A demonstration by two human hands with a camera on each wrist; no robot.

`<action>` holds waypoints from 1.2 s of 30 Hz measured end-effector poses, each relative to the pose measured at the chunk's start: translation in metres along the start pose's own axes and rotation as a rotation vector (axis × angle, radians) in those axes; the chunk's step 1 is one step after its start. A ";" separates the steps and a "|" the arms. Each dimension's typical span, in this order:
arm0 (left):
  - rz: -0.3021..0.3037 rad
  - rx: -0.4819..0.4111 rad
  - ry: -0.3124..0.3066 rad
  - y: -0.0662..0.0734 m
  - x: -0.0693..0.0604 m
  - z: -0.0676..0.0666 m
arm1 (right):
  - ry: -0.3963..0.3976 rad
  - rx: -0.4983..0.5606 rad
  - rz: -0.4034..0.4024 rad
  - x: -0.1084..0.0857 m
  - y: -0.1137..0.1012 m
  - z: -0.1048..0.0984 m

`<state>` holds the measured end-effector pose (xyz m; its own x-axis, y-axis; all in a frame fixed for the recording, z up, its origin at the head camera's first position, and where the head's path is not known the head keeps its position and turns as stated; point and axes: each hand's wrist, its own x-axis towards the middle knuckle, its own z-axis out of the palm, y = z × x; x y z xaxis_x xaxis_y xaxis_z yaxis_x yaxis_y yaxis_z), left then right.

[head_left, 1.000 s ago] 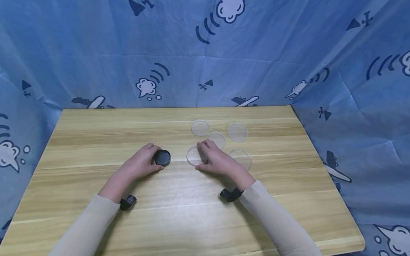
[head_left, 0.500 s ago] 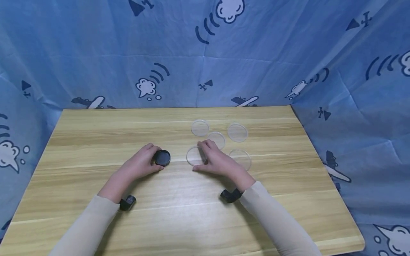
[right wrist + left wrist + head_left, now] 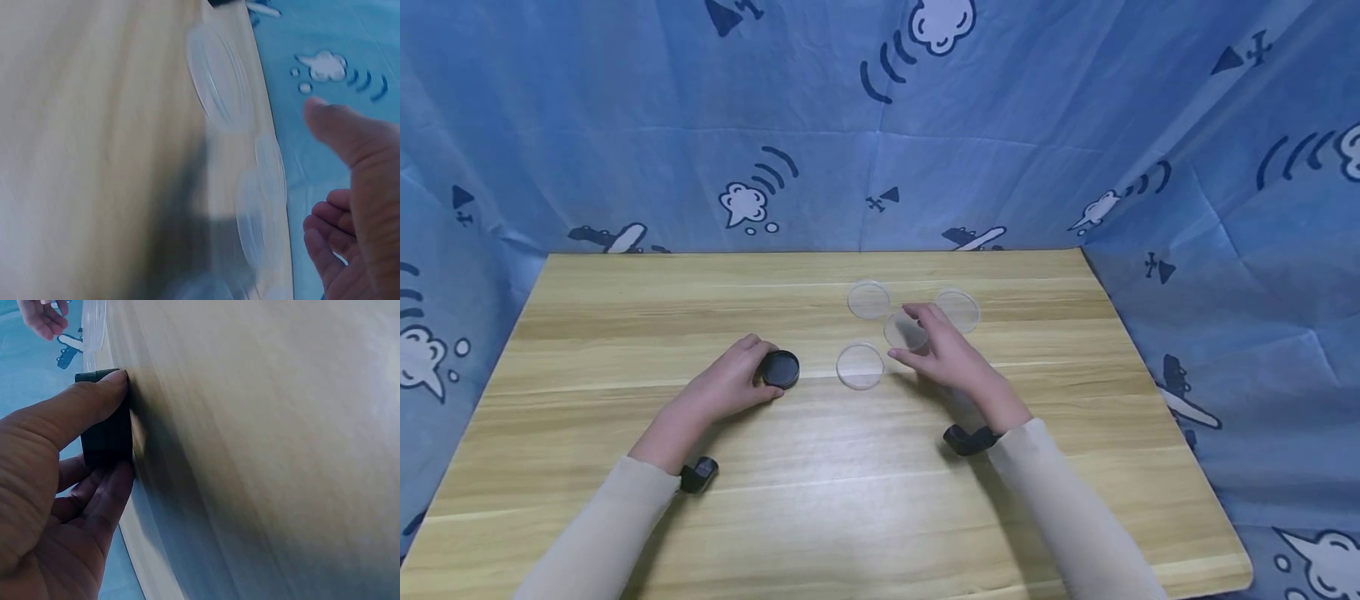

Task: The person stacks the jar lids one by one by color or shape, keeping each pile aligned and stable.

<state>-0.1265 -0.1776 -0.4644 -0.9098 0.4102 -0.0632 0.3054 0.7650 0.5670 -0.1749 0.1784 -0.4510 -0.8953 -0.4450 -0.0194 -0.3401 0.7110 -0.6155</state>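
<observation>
My left hand [image 3: 727, 385] grips a round black container [image 3: 780, 369] between thumb and fingers on the table; in the left wrist view its dark side [image 3: 107, 439] shows between them. A clear round disc [image 3: 860, 367] lies to its right. Raised above the table, my right hand [image 3: 951, 358] has thumb and fingers apart with nothing between them, over another clear disc [image 3: 906, 330]. In the right wrist view that hand [image 3: 362, 206] stands off the clear discs [image 3: 219, 78].
Further back on the wooden table [image 3: 625, 333] lie two more clear discs, one at the left [image 3: 868, 299] and one at the right [image 3: 958, 311]. A blue patterned curtain [image 3: 820, 108] hangs behind and beside the table.
My right hand has let go of the front clear disc and moved up and to the right, and that disc stays in place. My left hand and the black container have not moved.
</observation>
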 end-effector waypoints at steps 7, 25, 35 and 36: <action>-0.008 0.003 -0.003 0.000 -0.001 -0.001 | -0.043 -0.026 0.064 0.007 0.018 -0.013; -0.017 0.000 0.006 -0.002 -0.001 0.002 | -0.095 -0.131 0.087 0.021 0.025 -0.004; -0.021 0.001 -0.002 -0.001 0.001 0.001 | -0.092 -0.163 0.053 0.023 0.023 -0.005; -0.023 0.004 -0.002 0.000 0.001 0.001 | -0.093 -0.165 0.055 0.023 0.023 -0.005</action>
<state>-0.1271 -0.1771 -0.4656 -0.9160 0.3937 -0.0776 0.2859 0.7760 0.5623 -0.2049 0.1870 -0.4614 -0.8859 -0.4462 -0.1265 -0.3411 0.8117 -0.4742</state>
